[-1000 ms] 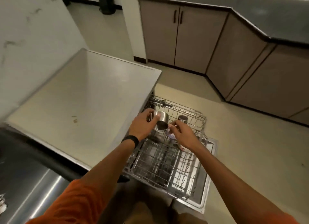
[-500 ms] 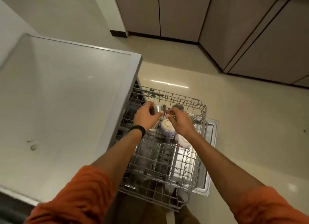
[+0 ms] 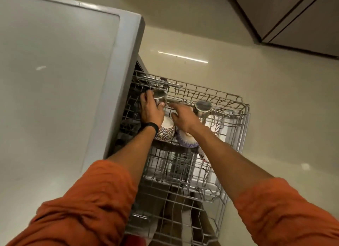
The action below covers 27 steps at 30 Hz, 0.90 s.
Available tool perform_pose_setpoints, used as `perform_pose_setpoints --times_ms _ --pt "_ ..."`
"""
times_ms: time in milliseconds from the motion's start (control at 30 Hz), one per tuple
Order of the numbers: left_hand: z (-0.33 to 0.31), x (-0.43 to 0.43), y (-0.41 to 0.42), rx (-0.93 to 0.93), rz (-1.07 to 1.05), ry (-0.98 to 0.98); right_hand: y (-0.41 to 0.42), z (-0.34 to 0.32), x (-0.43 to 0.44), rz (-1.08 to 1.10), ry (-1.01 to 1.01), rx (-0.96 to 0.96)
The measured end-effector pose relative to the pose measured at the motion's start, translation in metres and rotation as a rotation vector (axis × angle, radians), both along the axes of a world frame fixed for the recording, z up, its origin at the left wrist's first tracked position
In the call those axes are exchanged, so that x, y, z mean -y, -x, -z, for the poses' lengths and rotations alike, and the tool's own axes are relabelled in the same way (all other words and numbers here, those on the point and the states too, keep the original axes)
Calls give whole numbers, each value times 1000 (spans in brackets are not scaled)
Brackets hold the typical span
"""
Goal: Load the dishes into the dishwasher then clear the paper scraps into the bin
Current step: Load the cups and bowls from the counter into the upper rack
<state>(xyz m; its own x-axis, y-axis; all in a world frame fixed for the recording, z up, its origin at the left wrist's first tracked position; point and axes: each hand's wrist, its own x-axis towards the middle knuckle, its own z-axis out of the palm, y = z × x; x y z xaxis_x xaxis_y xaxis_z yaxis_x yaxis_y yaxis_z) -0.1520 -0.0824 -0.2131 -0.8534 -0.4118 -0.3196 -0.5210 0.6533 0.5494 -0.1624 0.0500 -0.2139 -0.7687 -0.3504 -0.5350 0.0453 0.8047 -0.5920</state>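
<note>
The dishwasher's wire rack (image 3: 236,106) is pulled out over the floor. My left hand (image 3: 151,110) grips an upturned steel cup (image 3: 160,97) at the rack's far left, near the dishwasher opening. My right hand (image 3: 183,117) reaches beside it with loosely bent fingers over the rack wires; whether it holds anything is unclear. A second steel cup (image 3: 202,108) stands upturned just right of that hand. Two patterned bowls, one dotted (image 3: 166,131) and one purple-rimmed (image 3: 187,140), sit upturned in the rack under my wrists.
The white worktop (image 3: 55,80) over the dishwasher fills the left side, its edge close to my left arm. Brown cabinet doors (image 3: 293,16) line the upper right. Beige floor (image 3: 284,126) lies to the right of the rack. A lower rack (image 3: 174,218) shows beneath.
The camera has tilted further down and closer. My left hand has carried the steel cup left and back towards the dishwasher opening. My right hand stays beside it, near the second cup.
</note>
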Motion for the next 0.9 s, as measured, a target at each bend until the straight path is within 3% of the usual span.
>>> perform_pose_setpoints --times_ms 500,667,900 --pt "17 -3 -2 -59 -37 -23 -1 33 8 -55 -154 95" --pt "19 -4 -1 -157 8 -37 -6 35 7 -39 -167 79" --pt "24 -3 -5 -58 62 -1 -9 35 4 -50 -196 79"
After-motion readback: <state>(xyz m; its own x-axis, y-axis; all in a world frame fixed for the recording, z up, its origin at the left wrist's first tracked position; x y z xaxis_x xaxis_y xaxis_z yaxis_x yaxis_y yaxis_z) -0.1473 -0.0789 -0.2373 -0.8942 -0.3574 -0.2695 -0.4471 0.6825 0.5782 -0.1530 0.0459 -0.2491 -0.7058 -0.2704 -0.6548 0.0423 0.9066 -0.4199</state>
